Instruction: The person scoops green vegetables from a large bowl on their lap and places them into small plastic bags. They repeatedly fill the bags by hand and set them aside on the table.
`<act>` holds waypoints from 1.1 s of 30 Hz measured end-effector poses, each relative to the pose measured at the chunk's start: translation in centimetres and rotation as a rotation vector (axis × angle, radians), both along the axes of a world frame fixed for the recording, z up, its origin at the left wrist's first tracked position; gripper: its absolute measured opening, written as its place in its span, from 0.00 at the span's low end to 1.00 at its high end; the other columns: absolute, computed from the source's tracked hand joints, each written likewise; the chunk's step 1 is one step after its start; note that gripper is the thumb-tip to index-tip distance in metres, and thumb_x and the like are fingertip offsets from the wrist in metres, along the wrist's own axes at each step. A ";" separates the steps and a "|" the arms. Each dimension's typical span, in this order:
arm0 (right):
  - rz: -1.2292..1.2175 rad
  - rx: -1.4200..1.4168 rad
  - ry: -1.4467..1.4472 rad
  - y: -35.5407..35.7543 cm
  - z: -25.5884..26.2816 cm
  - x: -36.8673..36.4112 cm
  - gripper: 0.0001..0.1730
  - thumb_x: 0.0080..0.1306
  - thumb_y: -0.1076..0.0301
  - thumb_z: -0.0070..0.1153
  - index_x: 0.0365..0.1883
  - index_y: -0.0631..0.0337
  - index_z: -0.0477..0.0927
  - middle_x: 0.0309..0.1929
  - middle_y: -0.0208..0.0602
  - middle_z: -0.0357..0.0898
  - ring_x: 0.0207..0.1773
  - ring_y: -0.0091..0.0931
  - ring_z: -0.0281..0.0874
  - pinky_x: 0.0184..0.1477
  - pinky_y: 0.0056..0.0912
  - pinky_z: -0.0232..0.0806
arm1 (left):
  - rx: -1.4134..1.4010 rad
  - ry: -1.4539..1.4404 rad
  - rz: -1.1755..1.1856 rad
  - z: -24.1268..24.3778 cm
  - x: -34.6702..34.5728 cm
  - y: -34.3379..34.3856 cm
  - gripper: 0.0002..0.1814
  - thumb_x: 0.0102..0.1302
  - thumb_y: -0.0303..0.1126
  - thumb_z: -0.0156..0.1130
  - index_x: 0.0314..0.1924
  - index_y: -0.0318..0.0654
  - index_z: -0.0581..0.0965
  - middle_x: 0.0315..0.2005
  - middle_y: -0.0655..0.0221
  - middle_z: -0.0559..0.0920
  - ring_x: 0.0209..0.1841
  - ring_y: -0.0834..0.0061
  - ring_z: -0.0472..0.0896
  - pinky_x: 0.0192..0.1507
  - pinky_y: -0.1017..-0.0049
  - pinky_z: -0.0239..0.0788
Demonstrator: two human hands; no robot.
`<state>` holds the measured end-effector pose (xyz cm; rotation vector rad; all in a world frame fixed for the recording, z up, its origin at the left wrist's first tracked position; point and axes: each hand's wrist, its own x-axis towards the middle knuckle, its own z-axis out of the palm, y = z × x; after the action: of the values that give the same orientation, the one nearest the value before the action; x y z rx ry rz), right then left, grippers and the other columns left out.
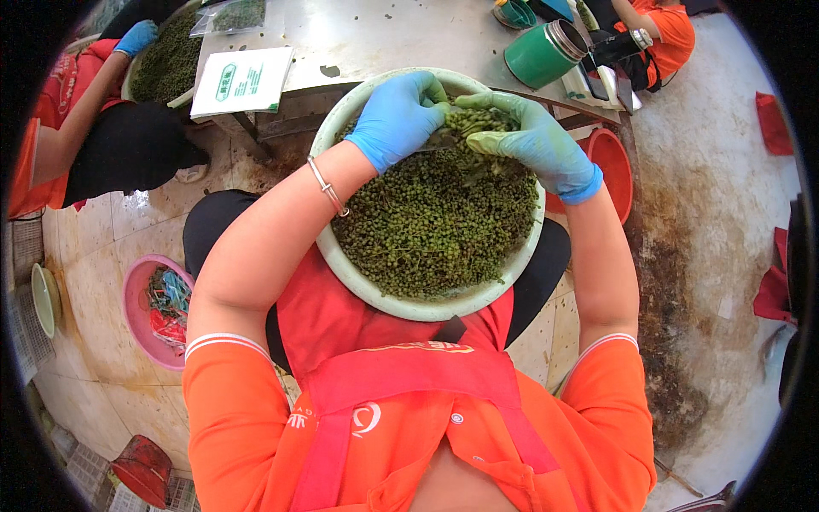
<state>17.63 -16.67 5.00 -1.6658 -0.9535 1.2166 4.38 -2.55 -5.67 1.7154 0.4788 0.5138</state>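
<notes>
A pale green plastic basin [432, 312] rests on my lap, filled with small green peppercorns [441, 224] on thin stems. Over its far side, my left hand [403, 118], in a blue glove, pinches the near-left edge of a bunch of green peppercorns [477, 125]. My right hand [537, 141] curls around the right side of that same bunch, its blue glove stained yellow-green at the fingers. Something thin and shiny shows at the bunch's lower left; it may be clear plastic, but I cannot tell.
A metal table [384, 38] stands ahead, bearing a printed white packet [240, 83], a clear bag of peppercorns [238, 16] and a green jar [540, 54]. Co-workers sit left and far right. A pink basin [134, 307] and a red basin [611, 169] are on the floor.
</notes>
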 end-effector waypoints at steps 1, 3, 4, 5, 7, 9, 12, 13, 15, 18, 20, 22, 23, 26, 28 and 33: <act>-0.032 0.028 -0.003 -0.2 0.1 -0.5 0.19 0.64 0.73 0.67 0.53 0.69 0.82 0.44 0.35 0.86 0.46 0.20 0.83 0.50 0.23 0.76 | 0.009 -0.033 0.013 -0.4 0.1 -0.1 0.07 0.65 0.27 0.66 0.40 0.33 0.81 0.29 0.73 0.82 0.32 0.86 0.75 0.37 0.80 0.71; -0.044 0.064 -0.164 -0.5 -0.5 -0.4 0.16 0.63 0.73 0.68 0.49 0.68 0.84 0.46 0.37 0.85 0.46 0.22 0.82 0.50 0.26 0.74 | 0.025 -0.097 0.036 -1.2 0.5 -0.4 0.06 0.65 0.27 0.65 0.40 0.33 0.81 0.29 0.73 0.82 0.32 0.85 0.75 0.37 0.79 0.71; -0.024 0.087 -0.309 -0.5 -1.5 0.0 0.16 0.62 0.73 0.68 0.47 0.67 0.84 0.46 0.38 0.85 0.46 0.23 0.82 0.50 0.27 0.74 | 0.033 -0.101 0.047 -0.7 0.5 -0.8 0.06 0.65 0.27 0.65 0.40 0.34 0.81 0.29 0.73 0.82 0.32 0.85 0.75 0.37 0.80 0.71; -0.005 0.108 -0.454 -0.5 -2.3 0.3 0.15 0.61 0.73 0.68 0.46 0.66 0.85 0.46 0.39 0.85 0.46 0.25 0.83 0.50 0.28 0.73 | 0.041 -0.106 0.059 -0.3 0.2 -1.3 0.06 0.65 0.27 0.65 0.40 0.34 0.81 0.29 0.73 0.82 0.32 0.85 0.75 0.37 0.80 0.70; 0.003 0.112 -0.712 -0.2 -3.1 -0.2 0.16 0.57 0.69 0.69 0.43 0.66 0.84 0.45 0.44 0.84 0.46 0.33 0.83 0.52 0.33 0.73 | 0.078 -0.091 0.072 0.2 -0.3 -1.9 0.06 0.65 0.27 0.65 0.40 0.34 0.81 0.29 0.74 0.82 0.32 0.85 0.75 0.36 0.80 0.70; 0.045 0.183 -0.816 -0.2 -3.4 -0.9 0.18 0.56 0.66 0.71 0.43 0.66 0.83 0.45 0.46 0.83 0.46 0.37 0.82 0.52 0.34 0.72 | 0.134 -0.047 0.076 0.2 -0.6 -1.9 0.06 0.65 0.27 0.65 0.41 0.34 0.81 0.29 0.75 0.82 0.31 0.86 0.74 0.35 0.81 0.70; -0.051 0.190 -0.614 -0.4 -2.1 -1.2 0.23 0.59 0.65 0.72 0.48 0.67 0.81 0.48 0.44 0.82 0.48 0.28 0.80 0.51 0.30 0.73 | 0.106 -0.168 0.085 -0.1 -0.4 -1.5 0.06 0.65 0.27 0.65 0.42 0.34 0.81 0.29 0.75 0.82 0.30 0.86 0.75 0.34 0.80 0.70; -0.109 0.175 -0.546 -0.6 -2.0 -1.0 0.23 0.60 0.65 0.72 0.49 0.68 0.80 0.48 0.43 0.81 0.48 0.25 0.80 0.50 0.29 0.73 | 0.041 -0.168 0.084 0.1 -0.6 -1.5 0.06 0.65 0.26 0.65 0.41 0.34 0.81 0.29 0.75 0.82 0.30 0.86 0.75 0.34 0.80 0.70; -0.095 0.130 -0.377 -0.6 -2.6 -0.2 0.23 0.60 0.65 0.73 0.49 0.67 0.80 0.43 0.38 0.81 0.46 0.22 0.78 0.48 0.26 0.73 | -0.087 -0.174 0.073 0.8 -1.1 -1.9 0.06 0.65 0.26 0.65 0.41 0.34 0.80 0.30 0.76 0.81 0.29 0.85 0.75 0.33 0.80 0.70; -0.084 -0.011 -0.164 -0.6 -4.3 0.4 0.17 0.61 0.66 0.71 0.42 0.67 0.81 0.33 0.29 0.79 0.38 0.20 0.76 0.41 0.25 0.71 | 0.001 -0.191 0.090 1.2 -1.4 -2.8 0.05 0.66 0.27 0.64 0.40 0.35 0.80 0.28 0.72 0.83 0.28 0.81 0.78 0.32 0.78 0.71; -0.069 0.008 -0.469 0.0 -5.6 0.7 0.13 0.63 0.67 0.69 0.39 0.66 0.80 0.33 0.27 0.79 0.37 0.18 0.75 0.39 0.23 0.69 | 0.209 -0.157 0.088 1.8 -1.8 -3.7 0.06 0.66 0.28 0.64 0.41 0.36 0.80 0.26 0.67 0.83 0.27 0.77 0.80 0.32 0.75 0.72; -0.055 0.032 -0.734 0.5 -6.2 0.4 0.10 0.65 0.68 0.64 0.35 0.65 0.78 0.35 0.25 0.80 0.36 0.18 0.73 0.39 0.23 0.68 | 0.528 -0.161 0.142 1.6 -1.9 -4.0 0.06 0.66 0.30 0.64 0.42 0.37 0.80 0.25 0.59 0.83 0.26 0.70 0.83 0.31 0.71 0.74; -0.081 0.057 -0.538 0.4 -6.2 0.3 0.10 0.65 0.68 0.64 0.38 0.65 0.79 0.37 0.26 0.80 0.37 0.18 0.74 0.41 0.24 0.69 | 0.483 -0.147 0.149 1.6 -1.9 -3.9 0.06 0.66 0.29 0.64 0.41 0.37 0.79 0.25 0.60 0.83 0.26 0.71 0.83 0.32 0.71 0.74; -0.141 0.143 0.092 0.4 -3.0 -1.4 0.19 0.65 0.70 0.64 0.52 0.66 0.79 0.43 0.28 0.80 0.45 0.20 0.77 0.49 0.25 0.71 | 0.305 -0.153 0.191 1.7 -1.7 -2.7 0.06 0.68 0.29 0.64 0.41 0.35 0.80 0.25 0.65 0.83 0.27 0.78 0.81 0.32 0.74 0.74; -0.201 0.156 0.091 0.3 -3.4 -0.4 0.20 0.64 0.74 0.63 0.55 0.66 0.78 0.42 0.28 0.80 0.46 0.19 0.77 0.51 0.22 0.71 | 0.154 -0.176 0.133 1.9 -1.6 -2.9 0.07 0.68 0.28 0.65 0.45 0.35 0.80 0.28 0.71 0.83 0.31 0.86 0.78 0.35 0.79 0.73; -0.147 0.180 -0.146 -0.3 -4.0 2.1 0.13 0.60 0.79 0.64 0.43 0.63 0.78 0.38 0.27 0.78 0.40 0.18 0.75 0.43 0.22 0.69 | -0.095 -0.218 -0.105 4.2 -2.3 -1.3 0.20 0.64 0.31 0.72 0.54 0.36 0.78 0.38 0.69 0.84 0.40 0.82 0.81 0.46 0.78 0.75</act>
<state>19.70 -16.97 1.03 -1.6652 -0.9795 0.8949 2.12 -3.82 -1.43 1.5631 0.2513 0.5855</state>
